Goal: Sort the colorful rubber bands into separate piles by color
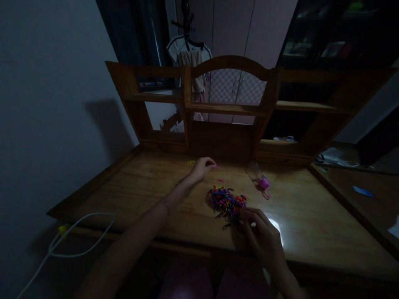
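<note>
A heap of small elastic hair ties (225,201) in many colours lies on the wooden desk. Beyond the heap, my left hand (202,168) is closed in a pinch, with a bit of pink hair tie (217,166) showing at the fingertips. A loose pink hair tie (220,180) rests between that hand and the heap. Several yellow hair ties (190,162) are just left of my left hand. At the heap's near right edge, my right hand (263,234) has its fingers curled together, touching the ties. What lies between those fingertips is too dark to make out.
A clear container with a pink cap (264,182) lies right of the heap. Wooden shelving (226,109) rises along the desk's back edge. A white cable (84,255) loops at the front left. A bright reflection shows beside my right hand.
</note>
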Tool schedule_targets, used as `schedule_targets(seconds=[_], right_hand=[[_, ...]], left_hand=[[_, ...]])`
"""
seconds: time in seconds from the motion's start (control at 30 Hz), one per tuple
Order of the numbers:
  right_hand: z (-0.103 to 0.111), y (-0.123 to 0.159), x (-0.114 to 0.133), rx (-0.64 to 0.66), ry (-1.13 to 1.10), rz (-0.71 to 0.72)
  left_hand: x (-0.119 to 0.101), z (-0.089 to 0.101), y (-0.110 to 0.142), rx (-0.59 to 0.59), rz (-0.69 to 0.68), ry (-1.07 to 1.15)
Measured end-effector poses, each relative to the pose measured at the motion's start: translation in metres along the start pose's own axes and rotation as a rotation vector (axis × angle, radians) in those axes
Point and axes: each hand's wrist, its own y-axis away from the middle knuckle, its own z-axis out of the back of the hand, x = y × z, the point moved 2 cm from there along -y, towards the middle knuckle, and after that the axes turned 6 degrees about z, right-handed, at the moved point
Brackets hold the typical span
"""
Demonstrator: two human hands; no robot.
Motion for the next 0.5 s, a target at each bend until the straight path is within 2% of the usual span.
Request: schedule_targets(seconds=[0.1,0.23,0.4,0.5], right_hand=[[0.003,0.000,0.000,-0.012,-0.055,-0.058],[0.005,0.000,-0.003,-0.049,-0.113,-0.116],[0.006,0.001,-0.006,-0.077,-0.179,-0.155],[0.006,0.001,-0.006,-0.089,-0.197,-0.168]], left_hand=[[0.005,-0.019,-0.026,-0.047,0.027,-0.070],[0.013,-0.032,-0.039,-0.058,0.040,-0.141],[0.012,-0.022,-0.030,-0.011,-0.052,-0.199],[0.007,-0.012,-0.018,0.073,-0.139,-0.239]])
